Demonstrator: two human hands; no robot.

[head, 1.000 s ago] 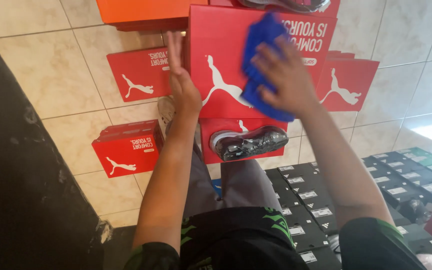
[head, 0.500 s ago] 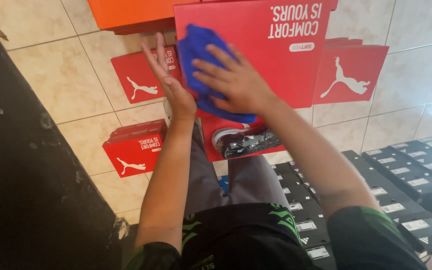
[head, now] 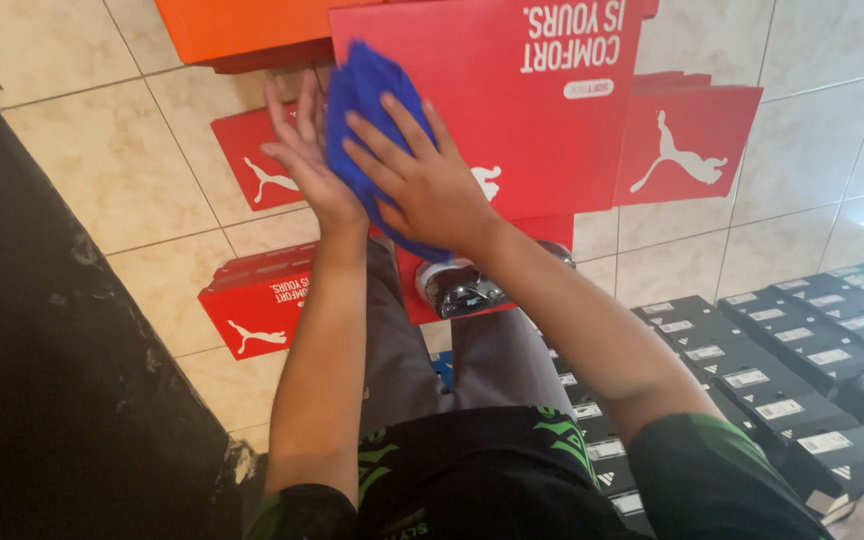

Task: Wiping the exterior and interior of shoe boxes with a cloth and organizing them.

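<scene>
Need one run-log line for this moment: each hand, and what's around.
left hand: flat against red lid's left edge | right hand: presses blue cloth on lid | nearby: shoe, black boxes

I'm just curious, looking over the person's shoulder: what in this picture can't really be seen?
- Red box lid: top runs off the head view's edge; the blue cloth covers its left part.
- Left hand: palm hidden by the cloth.
- Shoe: mostly behind the right hand and forearm.
- Black boxes: labels too small.
</scene>
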